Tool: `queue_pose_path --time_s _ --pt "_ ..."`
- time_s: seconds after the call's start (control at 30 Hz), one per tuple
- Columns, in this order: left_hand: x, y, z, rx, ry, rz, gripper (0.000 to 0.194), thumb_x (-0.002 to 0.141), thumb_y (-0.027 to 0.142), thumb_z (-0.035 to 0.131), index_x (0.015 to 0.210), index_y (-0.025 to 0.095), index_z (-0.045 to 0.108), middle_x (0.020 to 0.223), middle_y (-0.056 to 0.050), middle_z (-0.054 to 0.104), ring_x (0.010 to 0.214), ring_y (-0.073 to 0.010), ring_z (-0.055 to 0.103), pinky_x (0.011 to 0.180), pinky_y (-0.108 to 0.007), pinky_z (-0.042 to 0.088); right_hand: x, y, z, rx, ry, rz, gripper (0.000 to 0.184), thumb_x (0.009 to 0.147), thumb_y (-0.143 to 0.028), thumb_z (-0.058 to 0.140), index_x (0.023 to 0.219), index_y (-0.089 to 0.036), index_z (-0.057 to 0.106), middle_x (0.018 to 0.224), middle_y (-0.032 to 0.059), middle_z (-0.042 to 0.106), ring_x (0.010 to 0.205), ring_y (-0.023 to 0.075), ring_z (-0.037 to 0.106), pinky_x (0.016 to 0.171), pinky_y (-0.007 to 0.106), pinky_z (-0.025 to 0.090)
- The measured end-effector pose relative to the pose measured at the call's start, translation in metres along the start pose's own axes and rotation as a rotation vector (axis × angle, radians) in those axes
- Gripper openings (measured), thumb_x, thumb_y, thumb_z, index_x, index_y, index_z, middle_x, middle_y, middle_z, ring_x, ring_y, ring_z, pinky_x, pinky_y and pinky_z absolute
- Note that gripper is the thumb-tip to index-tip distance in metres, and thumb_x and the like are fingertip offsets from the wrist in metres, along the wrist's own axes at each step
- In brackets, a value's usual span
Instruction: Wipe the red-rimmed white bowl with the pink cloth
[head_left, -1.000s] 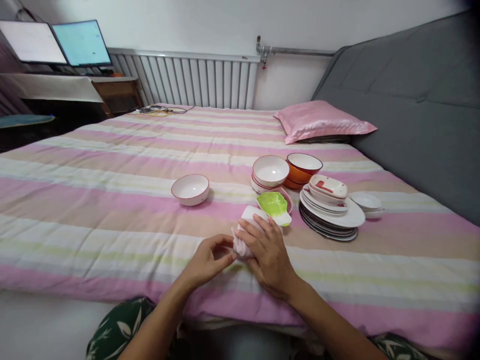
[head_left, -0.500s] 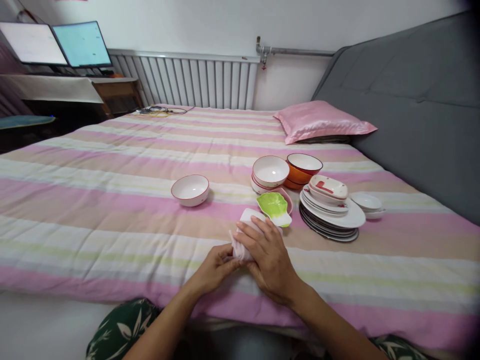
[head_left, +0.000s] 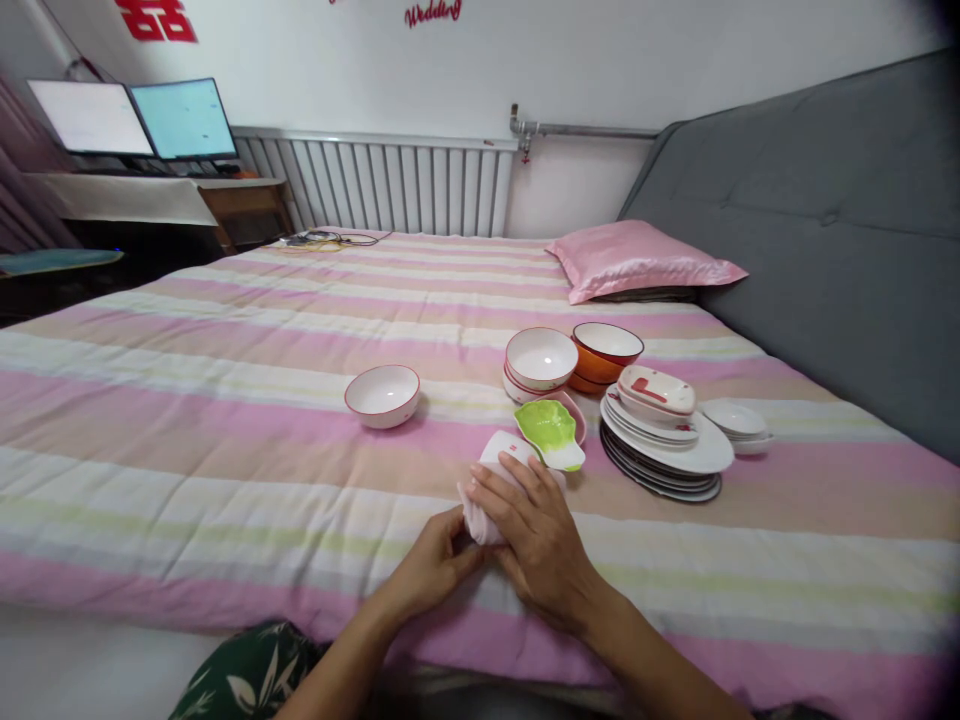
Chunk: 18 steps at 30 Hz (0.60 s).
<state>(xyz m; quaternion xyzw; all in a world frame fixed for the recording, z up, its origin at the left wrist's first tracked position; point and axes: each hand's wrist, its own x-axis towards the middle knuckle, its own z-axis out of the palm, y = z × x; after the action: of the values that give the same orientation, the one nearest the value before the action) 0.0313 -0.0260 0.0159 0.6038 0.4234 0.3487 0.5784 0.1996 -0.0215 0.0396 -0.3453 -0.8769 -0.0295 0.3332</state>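
A white dish (head_left: 504,445) with a small red mark is in front of me near the bed's front edge, much of it hidden by a pale pink cloth (head_left: 480,518) and my fingers. My right hand (head_left: 536,540) lies over the dish, its fingers closed on the cloth and pressing it to the surface. At the dish's near left side, my left hand (head_left: 435,562) grips the edge between thumb and fingers. Just beyond sits a green leaf-shaped dish (head_left: 546,428), partly over a pink bowl (head_left: 574,412).
Left of centre stands a lone white bowl (head_left: 382,395). Stacked white bowls (head_left: 540,355) and orange bowls (head_left: 606,350) are farther back. Plates (head_left: 712,450) piled with rectangular dishes (head_left: 656,388) and small white dishes (head_left: 735,417) stand at right. Behind lies a pink pillow (head_left: 645,260).
The view has tilted up, so more of the wall shows. My right hand and the cloth have shifted slightly on the dish, and its red mark now shows.
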Motion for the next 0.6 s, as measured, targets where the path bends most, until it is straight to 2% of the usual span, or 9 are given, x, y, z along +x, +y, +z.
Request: queue_pose_path --time_s 0.17,0.37,0.6 --pt "0.004 -0.003 0.000 -0.017 -0.023 0.079 0.029 0.080 0.034 0.061 0.099 0.012 0.063 0.094 -0.007 0.067 0.090 -0.0240 0.057 0.080 -0.032 0.045 -0.001 0.007 0.002 0.066 0.122 0.046 0.057 0.076 -0.011 0.045 0.132 -0.010 0.033 0.141 0.0180 0.040 0.136 0.0253 0.029 0.107 0.054 0.027" --pt "-0.006 0.013 -0.003 -0.101 -0.129 0.101 0.025 0.081 0.032 0.061 0.098 0.014 0.066 0.089 -0.003 0.065 0.087 -0.0205 0.056 0.079 -0.028 0.043 0.000 0.002 -0.006 0.096 0.168 0.024 0.048 0.080 -0.012 0.042 0.127 -0.014 0.044 0.132 0.0135 0.051 0.132 0.0257 0.036 0.107 0.052 0.029" --pt "-0.008 0.017 -0.005 -0.200 -0.078 0.096 0.026 0.076 0.035 0.066 0.091 0.014 0.065 0.083 -0.002 0.062 0.076 -0.0162 0.051 0.072 -0.025 0.042 -0.001 -0.007 -0.002 0.062 0.159 -0.017 0.044 0.081 -0.018 0.046 0.125 -0.013 0.048 0.129 0.0117 0.055 0.131 0.0268 0.037 0.107 0.051 0.029"
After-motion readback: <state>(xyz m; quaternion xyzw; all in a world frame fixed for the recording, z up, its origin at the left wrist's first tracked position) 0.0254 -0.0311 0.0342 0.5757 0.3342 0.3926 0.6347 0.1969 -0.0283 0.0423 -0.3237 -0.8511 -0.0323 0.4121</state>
